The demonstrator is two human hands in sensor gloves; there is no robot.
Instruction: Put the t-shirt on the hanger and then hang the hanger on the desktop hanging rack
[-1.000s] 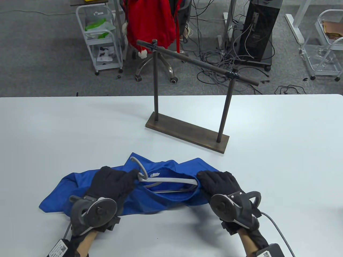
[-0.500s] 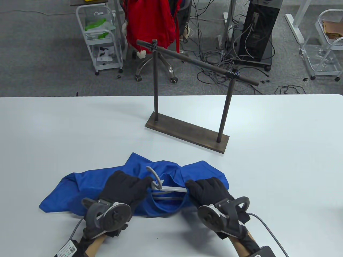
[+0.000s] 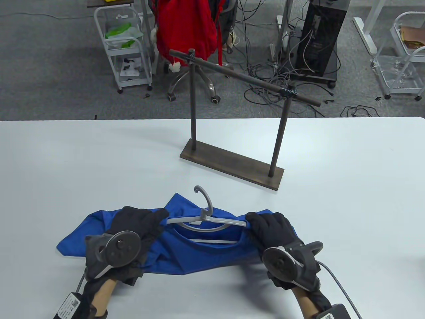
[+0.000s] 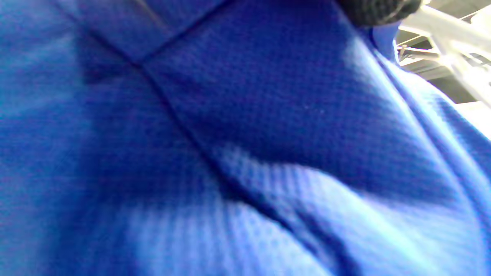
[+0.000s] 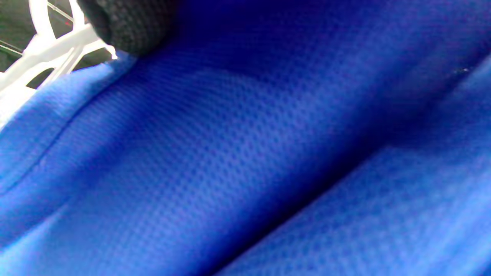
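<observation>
Hands (image 3: 139, 222) (image 3: 272, 226) each grip the blue t-shirt (image 3: 199, 256) beside the grey hanger's (image 3: 206, 221) ends.

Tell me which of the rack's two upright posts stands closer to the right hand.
The post at the rack's right end, nearer the table's front, is closer to the right hand; the other post stands farther back and left.
</observation>
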